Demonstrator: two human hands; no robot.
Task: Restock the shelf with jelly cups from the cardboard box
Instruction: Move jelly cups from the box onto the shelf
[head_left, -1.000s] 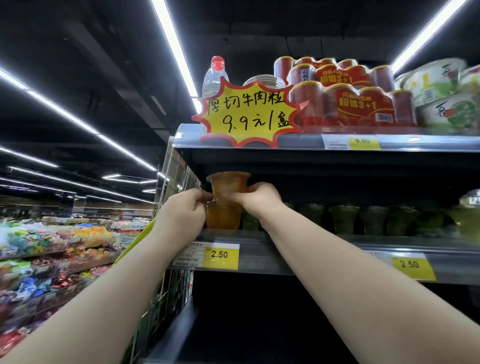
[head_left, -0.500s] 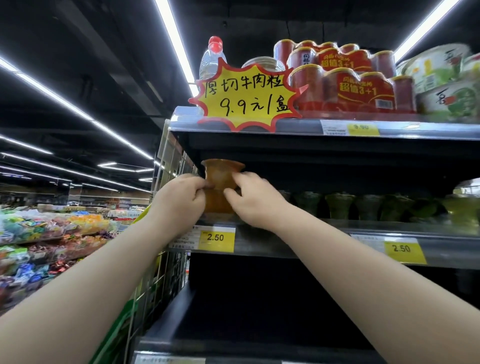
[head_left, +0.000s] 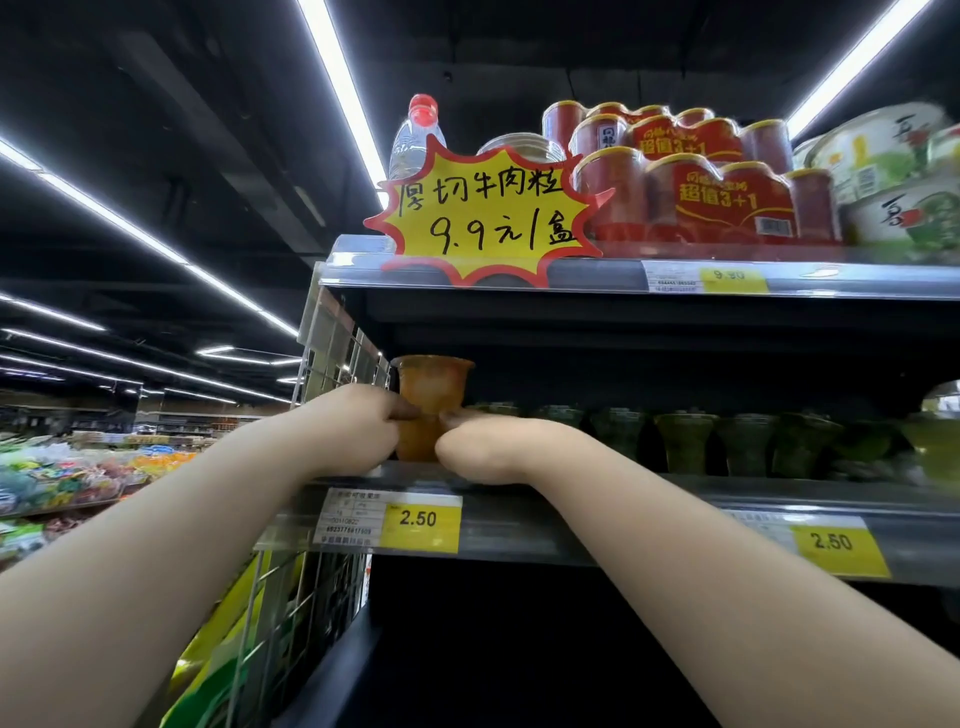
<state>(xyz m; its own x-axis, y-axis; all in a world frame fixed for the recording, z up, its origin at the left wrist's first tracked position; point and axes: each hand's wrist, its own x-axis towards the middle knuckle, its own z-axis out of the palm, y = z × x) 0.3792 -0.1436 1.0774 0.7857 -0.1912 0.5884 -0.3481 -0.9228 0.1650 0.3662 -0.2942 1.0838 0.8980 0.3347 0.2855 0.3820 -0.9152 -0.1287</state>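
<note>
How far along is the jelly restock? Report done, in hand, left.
Done: a row of green translucent jelly cups stands on the grey metal shelf. In hand: left hand and right hand both grip the stacked orange translucent jelly cups at its left end. Left: letting go; remaining stock unknown, no cardboard box in view.

My left hand (head_left: 358, 434) and right hand (head_left: 488, 449) hide most of the lower cup (head_left: 415, 447). Green cups (head_left: 685, 441) look dim and blurred. Bowls (head_left: 904, 192) run off the right edge. The tag (head_left: 353, 519) print is unreadable.
</note>
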